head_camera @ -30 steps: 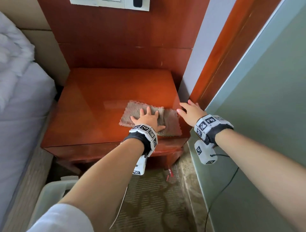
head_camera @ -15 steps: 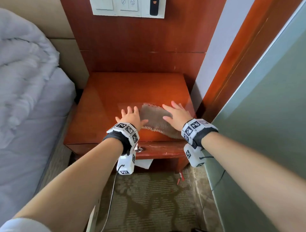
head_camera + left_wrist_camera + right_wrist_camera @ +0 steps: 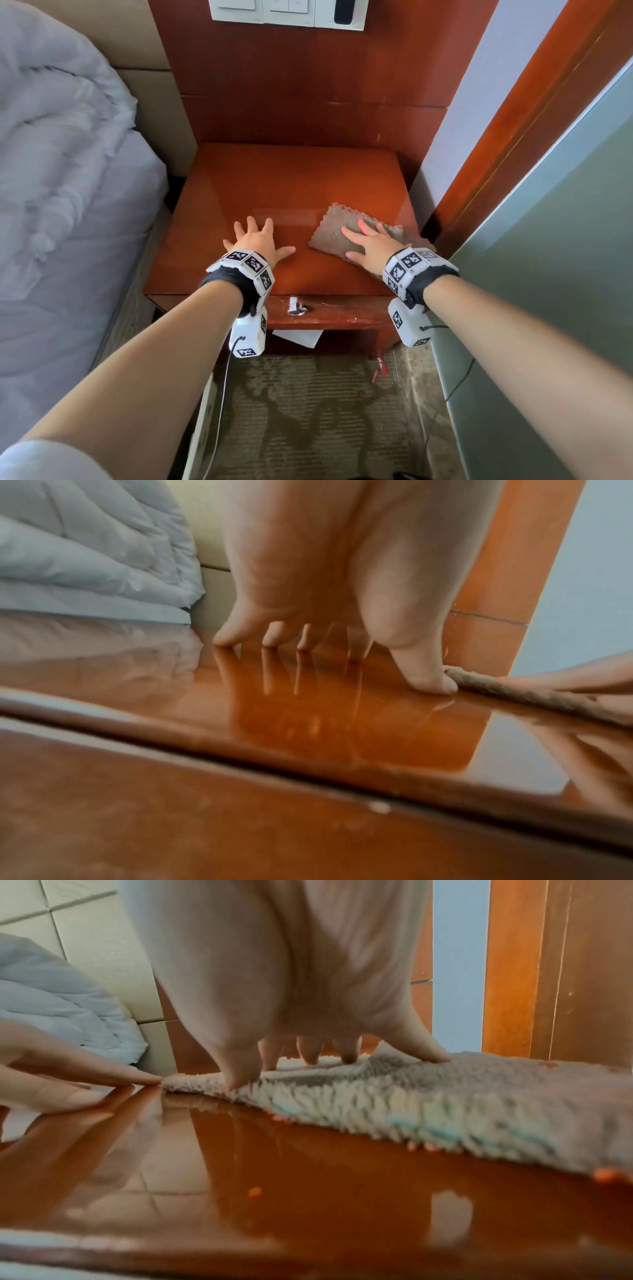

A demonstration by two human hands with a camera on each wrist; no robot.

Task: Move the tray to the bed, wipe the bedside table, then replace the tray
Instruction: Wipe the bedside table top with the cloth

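Wiping was the step in hand: the table (image 3: 274, 185) stood bare of the tray, which no view showed (presumably on the bed (image 3: 68, 205), out of frame, though that is a guess). The right hand (image 3: 371, 245) lay flat on the cloth (image 3: 337, 228) at about 4 o'clock on the tabletop, fingers straight and spread, pressing the pile down without gripping it. The left hand (image 3: 255, 241) rested at 6 o'clock, near the front edge, fingers splayed with their tips on the bare wood and the thumb (image 3: 428, 674) touching the cloth's edge. Next, I judged, the right hand needed to sweep the cloth toward 12 and 9 o'clock, and the left to lift clear before fetching the tray.
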